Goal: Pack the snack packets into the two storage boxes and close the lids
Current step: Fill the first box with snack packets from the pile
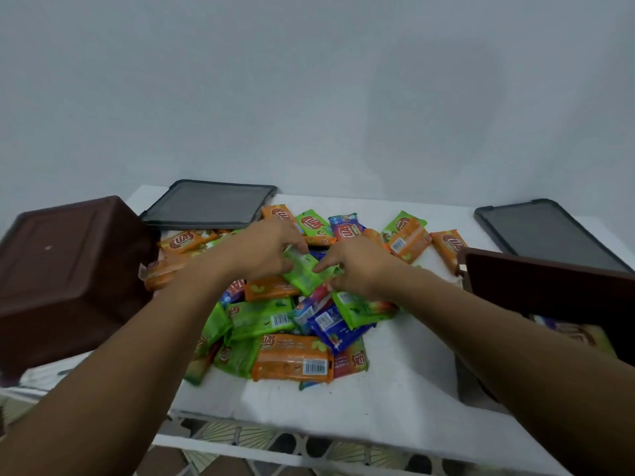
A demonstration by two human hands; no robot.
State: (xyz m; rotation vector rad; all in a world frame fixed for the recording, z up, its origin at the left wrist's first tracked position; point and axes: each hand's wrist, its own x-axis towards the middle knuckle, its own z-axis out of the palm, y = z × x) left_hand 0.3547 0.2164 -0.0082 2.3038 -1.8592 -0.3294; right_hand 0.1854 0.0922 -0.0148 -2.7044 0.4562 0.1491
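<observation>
- The step in hand looks like picking up snacks. Both hands meet over the pile of packets (pixel 292 341) in the middle of the table (pixel 395 389).
- The left hand (pixel 271 249) grips one end of a green packet (pixel 304 274) at the top of the pile. The right hand (pixel 360 269) pinches the other end.
- Next, I think the green packet must be lifted out and put in a box. The packets are slippery and lie on top of each other, so others may slide.
- The left box (pixel 68 269) lies tipped on its side with its bottom toward us. I cannot see inside it.
- The right box (pixel 549 293) stands open, with a few packets in it.
- Two dark lids (pixel 209 204) lie flat at the back of the table, off the boxes.
- Most packets are not packed yet.
</observation>
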